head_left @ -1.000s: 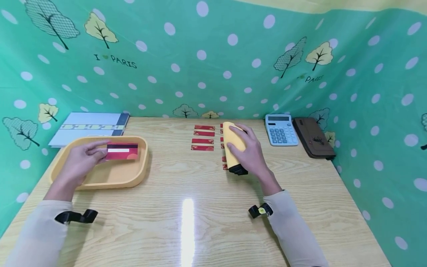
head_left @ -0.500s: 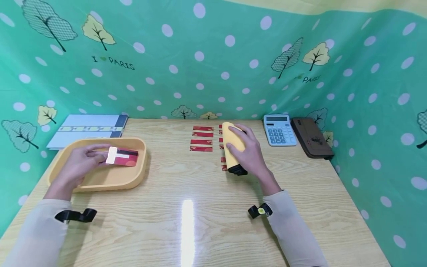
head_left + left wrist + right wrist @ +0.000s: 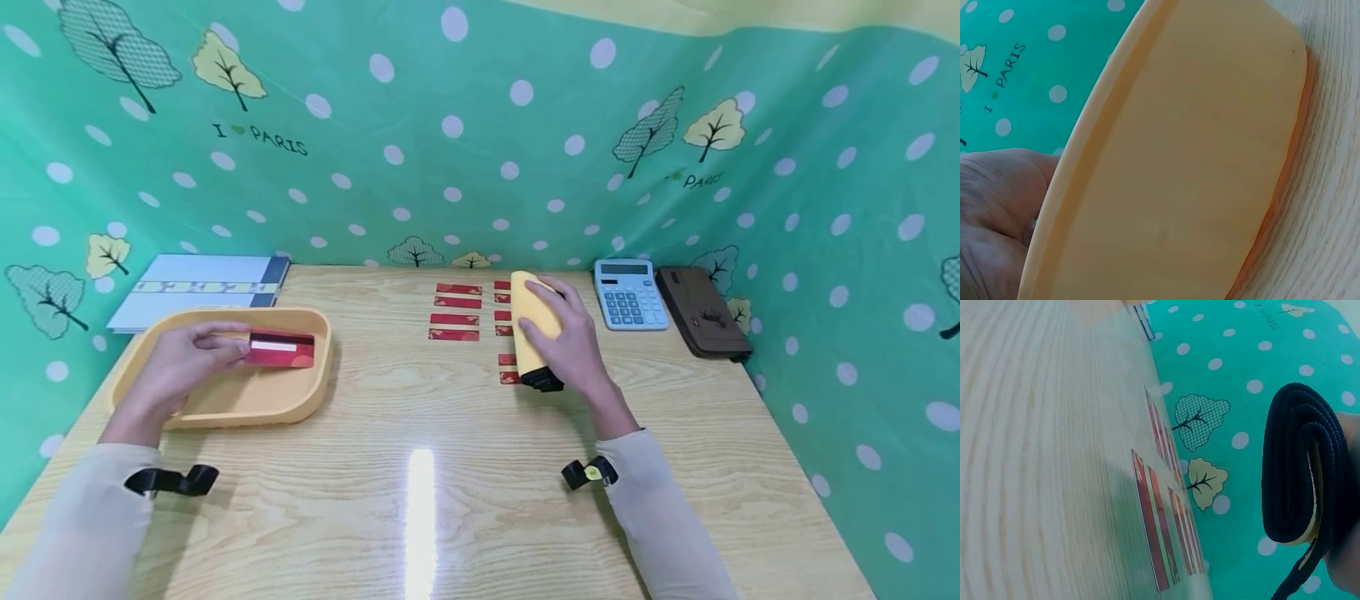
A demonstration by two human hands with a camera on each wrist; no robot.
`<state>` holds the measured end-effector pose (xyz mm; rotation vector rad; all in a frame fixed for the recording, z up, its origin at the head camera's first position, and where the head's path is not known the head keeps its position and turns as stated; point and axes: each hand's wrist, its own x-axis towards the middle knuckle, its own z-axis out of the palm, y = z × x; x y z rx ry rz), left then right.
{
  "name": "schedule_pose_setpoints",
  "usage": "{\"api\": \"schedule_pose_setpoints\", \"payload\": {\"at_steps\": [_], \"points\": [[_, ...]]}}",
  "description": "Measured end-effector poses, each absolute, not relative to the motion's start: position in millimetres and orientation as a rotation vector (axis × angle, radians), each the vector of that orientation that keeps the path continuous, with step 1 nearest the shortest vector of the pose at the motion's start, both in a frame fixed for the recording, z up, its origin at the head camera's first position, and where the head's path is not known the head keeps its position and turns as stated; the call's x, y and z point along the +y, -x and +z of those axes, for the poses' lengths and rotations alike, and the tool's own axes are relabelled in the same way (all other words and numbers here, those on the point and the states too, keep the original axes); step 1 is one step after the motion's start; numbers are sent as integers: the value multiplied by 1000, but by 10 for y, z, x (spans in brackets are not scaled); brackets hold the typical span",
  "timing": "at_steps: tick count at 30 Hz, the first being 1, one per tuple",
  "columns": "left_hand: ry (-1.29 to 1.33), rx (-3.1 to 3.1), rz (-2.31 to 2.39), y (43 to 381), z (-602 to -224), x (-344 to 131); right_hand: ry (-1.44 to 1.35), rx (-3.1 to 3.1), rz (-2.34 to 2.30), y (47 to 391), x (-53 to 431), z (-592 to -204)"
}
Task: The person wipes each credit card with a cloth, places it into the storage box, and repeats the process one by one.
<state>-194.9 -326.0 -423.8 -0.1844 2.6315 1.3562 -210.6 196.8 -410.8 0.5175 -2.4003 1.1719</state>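
My left hand (image 3: 198, 358) is over the left side of a pale-orange tray (image 3: 322, 367). It pinches a red bank card (image 3: 281, 350) by its left end, with the dark stripe and white strip facing up. In the left wrist view the tray's outer wall (image 3: 1191, 125) hides most of the hand. On the right, my right hand (image 3: 570, 333) grips a thick folded bundle (image 3: 531, 321), yellow outside with a black lower end. The right wrist view shows dark, cloth-like layers at the bundle's end (image 3: 1300, 469). Red printed strips (image 3: 454, 319) lie in two columns just left of it.
Behind the tray lies a blue-and-white notebook or folder (image 3: 202, 287). A light-blue calculator (image 3: 632, 296) and a brown zip case (image 3: 703, 312) sit at the back right. A green dotted cloth (image 3: 480, 125) hangs behind the wooden table (image 3: 360, 500).
The card in my left hand tipped, catching glare, and now lies flatter. My right hand has shifted slightly right with the bundle, uncovering more of the right column of red strips.
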Motion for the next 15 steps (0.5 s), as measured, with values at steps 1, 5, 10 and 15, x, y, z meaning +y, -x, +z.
{"api": "schedule_pose_setpoints", "payload": {"at_steps": [1, 5, 10, 15], "points": [[188, 2643, 1325, 1956, -4232, -3257, -512, -2400, 1169, 2109, 1980, -4111], [195, 2677, 1253, 1980, -4221, -3252, -495, -2395, 1175, 2113, 2011, -4112], [197, 2708, 1277, 1988, -4231, -3256, -485, -2393, 1185, 2117, 2033, -4106], [167, 2719, 1365, 1978, -4206, -3179, -447, -2396, 1194, 2119, 2102, -4077]]}}
